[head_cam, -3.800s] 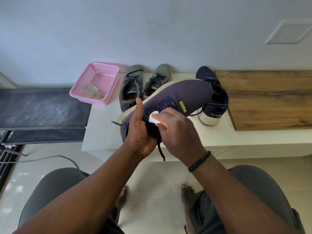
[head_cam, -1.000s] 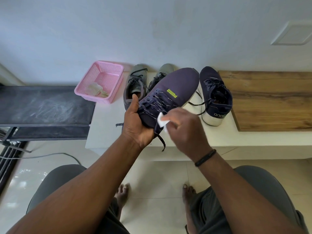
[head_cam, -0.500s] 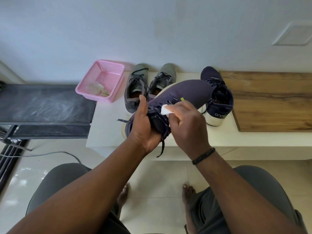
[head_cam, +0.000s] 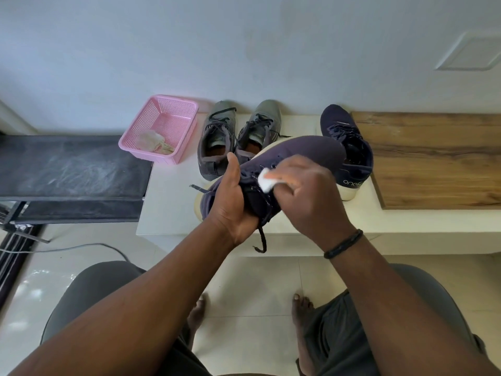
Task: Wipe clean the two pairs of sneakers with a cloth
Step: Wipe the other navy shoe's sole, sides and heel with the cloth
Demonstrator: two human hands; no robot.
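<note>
While the left hand (head_cam: 233,210) grips the navy sneaker (head_cam: 292,161) by its heel end above the table (head_cam: 168,202), fingers curled round it, the right hand (head_cam: 306,196) pinches a small white cloth (head_cam: 265,181) against the laces. A second ago the shoe faced up and the cloth was off it; now it is tipped on its side and the cloth is back on, so wiping goes on here. Its mate (head_cam: 349,150) stands just behind, and the grey pair (head_cam: 233,137) waits beside a pink basket (head_cam: 162,128), probably untouched yet.
</note>
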